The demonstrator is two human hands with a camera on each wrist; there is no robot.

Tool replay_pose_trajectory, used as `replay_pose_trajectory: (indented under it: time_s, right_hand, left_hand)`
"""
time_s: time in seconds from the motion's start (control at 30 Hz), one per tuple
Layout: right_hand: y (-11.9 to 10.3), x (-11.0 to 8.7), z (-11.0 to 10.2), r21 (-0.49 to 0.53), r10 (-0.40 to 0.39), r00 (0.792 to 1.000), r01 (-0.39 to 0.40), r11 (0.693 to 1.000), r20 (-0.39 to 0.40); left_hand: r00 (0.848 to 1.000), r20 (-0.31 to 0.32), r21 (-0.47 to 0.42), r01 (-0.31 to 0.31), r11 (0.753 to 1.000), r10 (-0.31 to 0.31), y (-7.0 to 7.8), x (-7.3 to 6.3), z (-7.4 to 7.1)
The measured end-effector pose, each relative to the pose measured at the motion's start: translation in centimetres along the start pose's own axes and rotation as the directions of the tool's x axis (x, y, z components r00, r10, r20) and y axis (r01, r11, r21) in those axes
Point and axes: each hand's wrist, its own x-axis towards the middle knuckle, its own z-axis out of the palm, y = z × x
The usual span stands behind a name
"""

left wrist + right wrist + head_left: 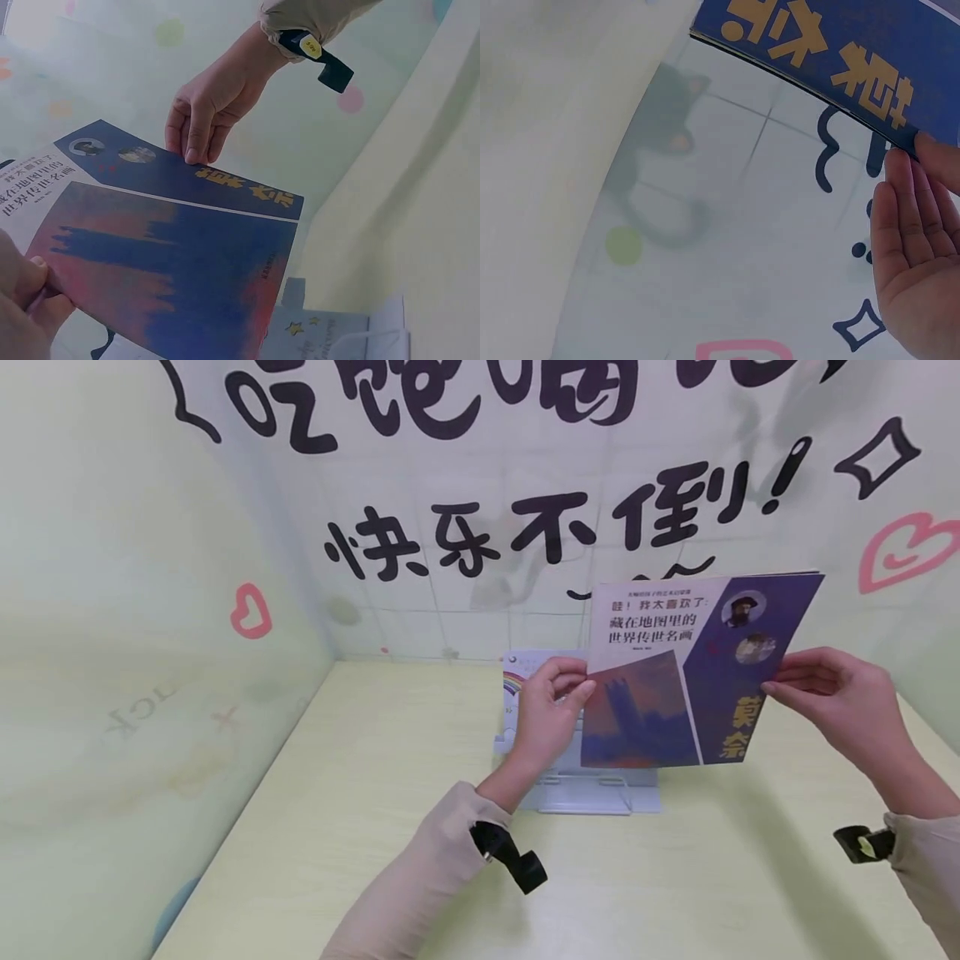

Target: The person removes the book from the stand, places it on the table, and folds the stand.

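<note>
A thin book [637, 718] with a white and dark blue cover is held up between both hands, clear above the table. On its front are a painted tower picture and yellow characters. The left hand [551, 710] pinches its left edge between thumb and fingers. At the opposite edge, the right hand [847, 702] pinches it the same way; the right wrist view shows the thumb on the cover and fingers [907, 210] behind. Behind the book stands a pale blue book stand [645, 802] with a rainbow print, partly hidden by the book and left hand.
The pale wooden table [360, 827] meets a back wall [420, 618] covered with large black characters and pink hearts. A plain light wall [112, 652] borders the table on the left. Black straps [510, 856] hang from both wrists.
</note>
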Motion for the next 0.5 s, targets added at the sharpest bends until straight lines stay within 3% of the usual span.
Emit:
replay_pose_trajectory:
  time_s: [0.17, 0.4, 0.5]
  right_hand:
    - [1.4, -1.0, -1.7, -0.05, 0.015, 1.0, -0.015, 0.999, 0.013]
    - [4.0, -2.3, -4.2, -0.149, 0.097, 0.994, -0.09, 0.985, 0.045]
    - [5.5, -2.7, -4.9, -0.116, 0.114, 0.989, -0.103, 0.988, 0.089]
  left_hand:
    - [0.996, 0.021, -0.023, 0.082, 0.996, -0.082, -0.1, -0.6, 1.9]
    - [0.985, 0.059, -0.056, 0.167, 0.984, -0.164, -2.2, -1.7, 4.9]
    - [0.974, 0.085, -0.078, 0.219, 0.973, -0.212, -2.8, -2.4, 6.2]
